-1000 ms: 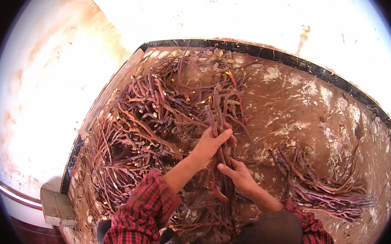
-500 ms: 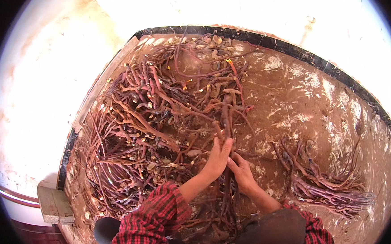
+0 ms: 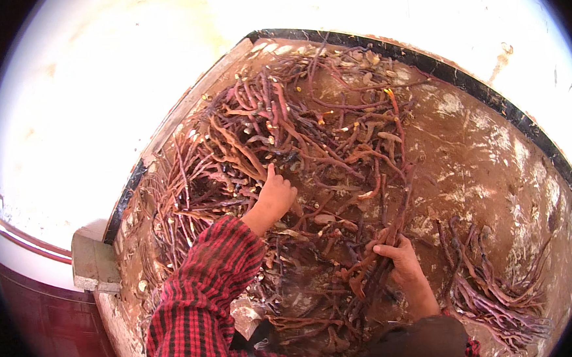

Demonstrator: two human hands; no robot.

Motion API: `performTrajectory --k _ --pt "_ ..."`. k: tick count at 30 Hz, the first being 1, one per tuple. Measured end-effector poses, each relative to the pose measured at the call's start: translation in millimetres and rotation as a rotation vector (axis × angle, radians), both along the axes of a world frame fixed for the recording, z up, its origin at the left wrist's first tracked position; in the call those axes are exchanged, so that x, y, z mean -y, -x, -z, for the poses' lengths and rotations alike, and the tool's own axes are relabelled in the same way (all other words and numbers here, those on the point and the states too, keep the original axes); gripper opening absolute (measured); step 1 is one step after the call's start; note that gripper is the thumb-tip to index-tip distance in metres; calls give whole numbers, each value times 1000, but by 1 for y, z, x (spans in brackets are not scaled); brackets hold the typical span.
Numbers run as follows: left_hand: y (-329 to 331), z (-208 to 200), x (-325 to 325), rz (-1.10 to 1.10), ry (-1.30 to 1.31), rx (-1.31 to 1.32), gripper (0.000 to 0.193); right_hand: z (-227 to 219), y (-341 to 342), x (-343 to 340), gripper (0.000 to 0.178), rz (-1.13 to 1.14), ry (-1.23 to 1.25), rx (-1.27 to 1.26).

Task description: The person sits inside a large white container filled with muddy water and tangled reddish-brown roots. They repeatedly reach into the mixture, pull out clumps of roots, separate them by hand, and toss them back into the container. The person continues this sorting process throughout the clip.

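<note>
Long reddish-brown roots lie in a large tangled pile (image 3: 275,114) at the left and middle of the floor. My left hand (image 3: 275,197) is over the pile's middle, its index finger stretched out beside the lower end of a thick brown root (image 3: 238,148). Its other fingers are partly curled, and I see nothing held in them. Lower right, my right hand (image 3: 402,263) is closed around a bundle of roots (image 3: 377,274), thumb across the top. The bundle's long stems slant up to the right and down toward me.
A separate sheaf of roots (image 3: 496,290) lies at the right. Brown floor (image 3: 467,148) with whitish patches runs to a dark skirting strip (image 3: 449,67) under a white wall. A grey block (image 3: 94,262) stands at the left edge, by a dark red panel (image 3: 45,317).
My left hand has parted from the right and moved left onto the pile. My right hand has moved right and down with its roots. The whole view has shifted, moving the pile rightward.
</note>
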State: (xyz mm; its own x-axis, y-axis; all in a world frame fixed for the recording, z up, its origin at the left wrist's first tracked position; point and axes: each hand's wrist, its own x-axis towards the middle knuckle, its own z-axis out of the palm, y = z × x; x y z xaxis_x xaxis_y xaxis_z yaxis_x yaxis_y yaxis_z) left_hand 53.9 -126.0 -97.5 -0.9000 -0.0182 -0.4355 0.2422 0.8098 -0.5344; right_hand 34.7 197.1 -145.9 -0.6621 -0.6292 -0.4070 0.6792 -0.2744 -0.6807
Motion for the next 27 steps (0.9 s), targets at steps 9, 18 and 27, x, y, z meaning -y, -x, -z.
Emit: performTrajectory --k 9,18,27 --pt "29 -109 -143 89 -784 -464 23 -21 16 -5 27 164 80 -193" --pt "63 -116 -195 -380 -1978 -359 27 -73 8 -3 38 129 4 -413" --pt "40 -117 -222 -666 -2417 -89 25 -72 0 -1 45 185 -135 -533"
